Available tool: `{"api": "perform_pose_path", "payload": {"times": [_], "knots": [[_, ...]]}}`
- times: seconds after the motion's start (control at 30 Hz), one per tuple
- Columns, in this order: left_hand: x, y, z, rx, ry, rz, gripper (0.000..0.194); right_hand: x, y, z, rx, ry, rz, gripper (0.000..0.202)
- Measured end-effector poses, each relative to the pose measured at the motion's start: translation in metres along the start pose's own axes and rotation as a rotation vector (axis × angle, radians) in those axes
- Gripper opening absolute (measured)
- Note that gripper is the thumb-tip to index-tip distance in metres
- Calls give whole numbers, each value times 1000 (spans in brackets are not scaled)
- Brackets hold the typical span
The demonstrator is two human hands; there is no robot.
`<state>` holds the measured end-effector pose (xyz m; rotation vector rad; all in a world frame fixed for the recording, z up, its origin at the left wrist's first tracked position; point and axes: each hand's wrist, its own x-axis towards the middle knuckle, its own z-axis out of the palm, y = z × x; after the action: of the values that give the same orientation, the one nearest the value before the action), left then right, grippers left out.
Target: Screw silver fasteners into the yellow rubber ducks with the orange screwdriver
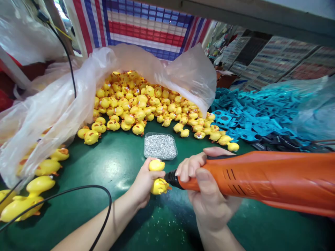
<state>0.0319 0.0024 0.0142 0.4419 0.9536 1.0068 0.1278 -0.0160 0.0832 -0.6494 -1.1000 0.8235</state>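
My left hand [144, 181] is closed around a yellow toy duck [158, 187], with the thumb across its neck. In my right hand [209, 195] is an orange electric screwdriver [261, 181], its fingers wrapped round the front of the body. The screwdriver's black nose [172, 179] points left and meets the duck's body; the bit tip is hidden there. Just beyond the hands stands a clear plastic tub [160, 157] filled with tiny silvery pieces, probably screws.
A large heap of yellow ducks [138, 108] spills from a clear plastic bag [78, 76] at the back. Turquoise plastic parts [251, 115] lie piled at right. More ducks [28, 198] sit at left, where a black cable [86, 186] loops over the green table [115, 174].
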Motion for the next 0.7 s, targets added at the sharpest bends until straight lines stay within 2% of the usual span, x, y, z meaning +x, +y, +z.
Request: {"api": "perform_pose_path", "payload": {"times": [0.23, 0.47, 0.7], "knots": [[1, 2, -2, -6, 5, 14, 45, -1, -4, 0, -58, 34, -35, 27], [-8, 4, 3, -18, -16, -10, 42, -8, 11, -1, -59, -104, -28, 11], [-9, 6, 0, 38, -16, -28, 41, -16, 16, -5, 4, -149, -60, 15]]}}
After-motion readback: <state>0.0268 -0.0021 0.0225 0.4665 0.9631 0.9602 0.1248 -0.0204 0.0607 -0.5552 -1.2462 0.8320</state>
